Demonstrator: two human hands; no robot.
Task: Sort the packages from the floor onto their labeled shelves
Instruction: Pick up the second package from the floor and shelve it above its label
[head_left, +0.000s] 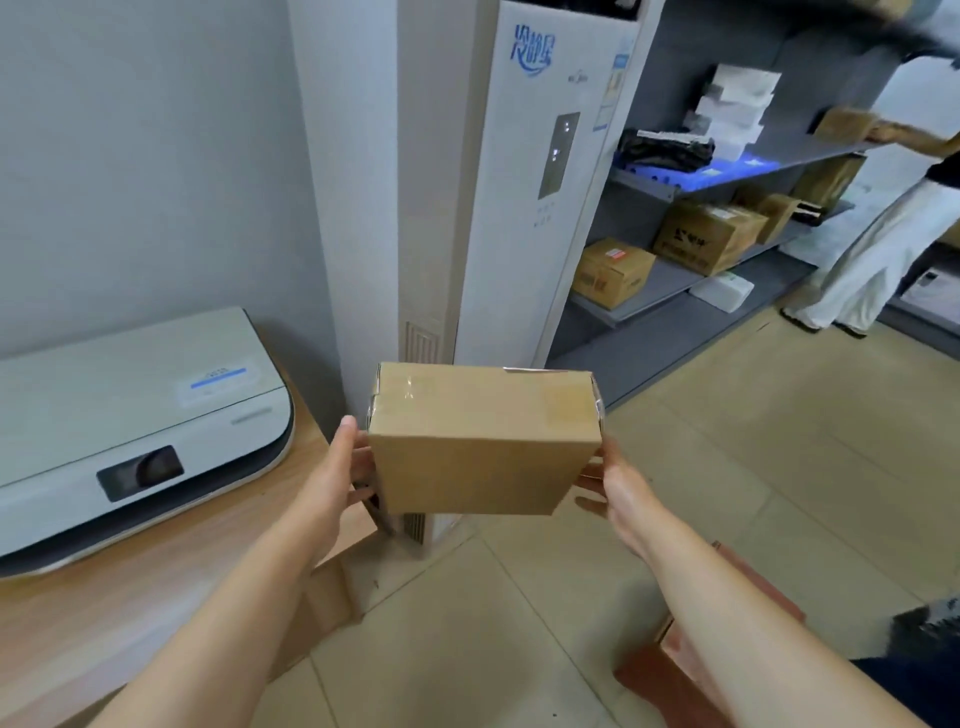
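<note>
I hold a plain brown cardboard box (483, 439), sealed with clear tape, in front of me above the tiled floor. My left hand (345, 467) grips its left end and my right hand (610, 486) grips its right end. No label shows on the faces turned toward me. Grey shelves (670, 283) stand at the upper right, holding several cardboard boxes (706, 236), white parcels (732, 106) and a black bag (667, 148).
A tall white air conditioner (524, 182) stands straight ahead, beside the shelves. A white appliance (130, 415) lies on a wooden table (93, 623) at left. Another person (893, 249) places a box on a shelf at right. A reddish box (670, 670) lies under my right arm.
</note>
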